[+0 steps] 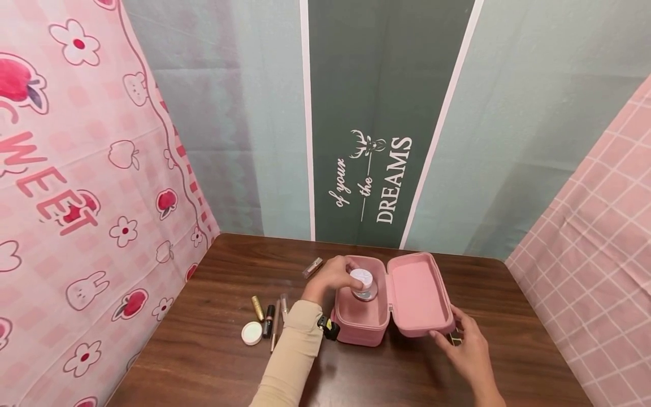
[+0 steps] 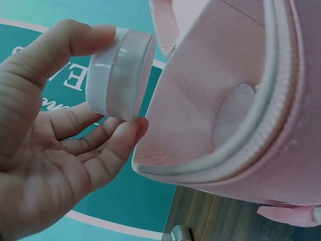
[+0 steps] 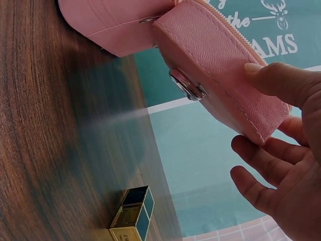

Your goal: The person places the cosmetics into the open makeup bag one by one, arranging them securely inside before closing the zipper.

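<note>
A pink zippered cosmetic case (image 1: 360,334) stands unzipped on the table with its lid (image 1: 419,291) swung out to the right. My left hand (image 1: 333,276) pinches a small round jar (image 2: 120,74), white at one end and clear at the other, between thumb and fingers over the case's mouth. Inside the case lies a flat, round, pale item (image 2: 234,114), partly hidden by the rim. With my right hand (image 1: 469,346) I grip the lid at its outer near corner, thumb on one side and fingers on the other.
Left of the case lie a gold tube (image 1: 257,308), a black tube (image 1: 268,321), slim tubes (image 1: 276,324) and a round white compact (image 1: 251,333). A small clear-and-dark item (image 1: 312,267) lies behind them. A gold-and-dark box (image 3: 131,216) sits beneath my right hand.
</note>
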Motion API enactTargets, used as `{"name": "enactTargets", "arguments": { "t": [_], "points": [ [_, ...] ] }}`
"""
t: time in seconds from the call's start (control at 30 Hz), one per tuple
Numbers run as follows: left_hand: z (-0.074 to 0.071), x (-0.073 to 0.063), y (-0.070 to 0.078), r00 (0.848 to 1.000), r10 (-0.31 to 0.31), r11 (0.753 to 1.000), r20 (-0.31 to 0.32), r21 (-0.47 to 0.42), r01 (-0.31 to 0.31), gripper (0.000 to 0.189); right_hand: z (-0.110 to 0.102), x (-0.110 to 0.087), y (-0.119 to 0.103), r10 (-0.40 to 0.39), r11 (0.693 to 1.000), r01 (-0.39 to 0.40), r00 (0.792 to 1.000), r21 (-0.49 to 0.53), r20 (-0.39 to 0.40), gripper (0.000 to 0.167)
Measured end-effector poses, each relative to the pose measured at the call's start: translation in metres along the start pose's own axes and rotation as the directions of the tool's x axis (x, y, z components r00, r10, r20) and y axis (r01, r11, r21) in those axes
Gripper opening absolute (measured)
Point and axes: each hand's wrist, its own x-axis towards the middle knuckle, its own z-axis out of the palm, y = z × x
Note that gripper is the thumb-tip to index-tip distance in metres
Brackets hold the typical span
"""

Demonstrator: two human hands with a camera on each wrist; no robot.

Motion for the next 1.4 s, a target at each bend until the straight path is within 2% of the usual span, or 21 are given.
{"name": "enactTargets", "arguments": {
  "t": [0.2, 0.43, 0.67, 0.93, 1.1, 1.2, 1.3, 1.4],
  "points": [
    [0.002, 0.011, 0.002, 0.999, -0.037, 0.999, 0.038, 0.035, 0.036, 0.028, -0.003, 0.002, 0.0, 0.038, 0.999, -0.039, 0.998, 0.01, 0.041, 0.066],
    [0.007, 0.024, 0.006, 0.995, -0.038, 0.988, 0.096, 0.152, 0.024, 0.023, -0.005, 0.003, 0.0, 0.058, 0.998, -0.059, 0.996, 0.014, 0.071, 0.065],
    [0.012, 0.034, 0.006, 0.991, -0.07, 0.977, 0.113, 0.208, 0.045, 0.022, -0.006, 0.004, 0.001, 0.066, 0.998, -0.066, 0.995, -0.003, 0.071, 0.066],
    [0.018, 0.042, 0.002, 0.98, -0.121, 0.978, 0.157, 0.188, 0.09, 0.024, -0.006, 0.005, -0.001, 0.075, 0.997, -0.077, 0.994, 0.013, 0.08, 0.067],
    [0.021, 0.046, 0.001, 0.971, -0.16, 0.983, 0.177, 0.121, 0.14, 0.029, -0.006, 0.007, 0.001, 0.066, 0.998, -0.067, 0.995, 0.018, 0.078, 0.067],
    [0.023, 0.047, 0.0, 0.962, -0.172, 0.984, 0.211, 0.083, 0.158, 0.033, -0.005, 0.006, 0.003, 0.068, 0.998, -0.069, 0.994, 0.008, 0.082, 0.066],
    [0.025, 0.049, -0.002, 0.951, -0.16, 0.987, 0.265, 0.076, 0.145, 0.031, -0.005, 0.006, 0.002, 0.07, 0.997, -0.072, 0.993, 0.017, 0.091, 0.066],
    [0.028, 0.049, -0.004, 0.945, -0.154, 0.987, 0.29, 0.086, 0.134, 0.027, -0.005, 0.005, 0.002, 0.07, 0.997, -0.071, 0.993, 0.012, 0.09, 0.066]
  ]
}}
